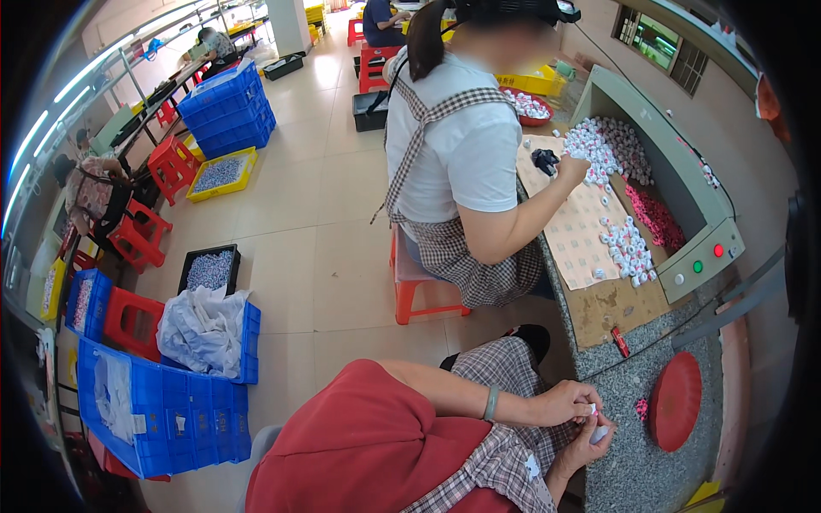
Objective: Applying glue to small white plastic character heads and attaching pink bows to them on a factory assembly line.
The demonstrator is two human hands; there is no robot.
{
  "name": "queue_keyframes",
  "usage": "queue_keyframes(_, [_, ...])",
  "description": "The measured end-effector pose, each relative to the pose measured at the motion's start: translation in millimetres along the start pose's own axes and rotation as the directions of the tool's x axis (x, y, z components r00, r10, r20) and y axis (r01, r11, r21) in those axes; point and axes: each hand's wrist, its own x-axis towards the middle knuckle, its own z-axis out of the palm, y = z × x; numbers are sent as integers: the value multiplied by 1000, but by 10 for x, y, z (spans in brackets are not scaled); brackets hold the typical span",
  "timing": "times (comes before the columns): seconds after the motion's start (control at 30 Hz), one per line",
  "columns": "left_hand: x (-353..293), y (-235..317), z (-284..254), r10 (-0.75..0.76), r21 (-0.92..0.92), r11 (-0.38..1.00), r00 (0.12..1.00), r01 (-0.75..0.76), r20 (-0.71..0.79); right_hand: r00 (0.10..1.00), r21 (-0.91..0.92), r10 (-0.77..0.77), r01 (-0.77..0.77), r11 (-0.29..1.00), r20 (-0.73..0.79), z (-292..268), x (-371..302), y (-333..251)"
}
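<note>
At the granite-topped bench, my left hand, with a bangle on its wrist, pinches a small white-and-pink piece. Just below it, my right hand closes its fingers on a small pale rounded piece. The two hands nearly touch over the bench edge; their fingers hide much of both pieces. Beside them lie a little heap of small pink pieces and a red shallow bowl. My checked apron covers my lap.
A co-worker sits ahead, one hand among small white rounded pieces on a paper sheet. By them stands a grey-green machine with coloured buttons. A red tube-shaped thing lies nearer. Blue crates and red stools stand left.
</note>
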Motion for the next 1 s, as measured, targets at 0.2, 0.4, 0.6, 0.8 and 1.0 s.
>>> queue_keyframes(0.2, [34,33,18,-85,-4,996,996,86,37,992,-34,116,-118,992,-47,7,-8,-205])
queue_keyframes(0.4, [183,147,-165,-194,-25,981,981,194,-1,973,-36,230,-231,972,-35,154,182,-156])
queue_keyframes(0.6, [309,90,-91,-350,-199,907,928,370,132,952,160,307,-304,939,7,-72,271,-294])
queue_keyframes(0.8, [349,162,-100,-509,-303,784,840,542,188,925,60,372,-376,925,75,-204,362,-337])
queue_keyframes(1.0, [404,131,-101,-559,-404,683,792,608,246,893,38,439,-444,895,101,-254,467,-414])
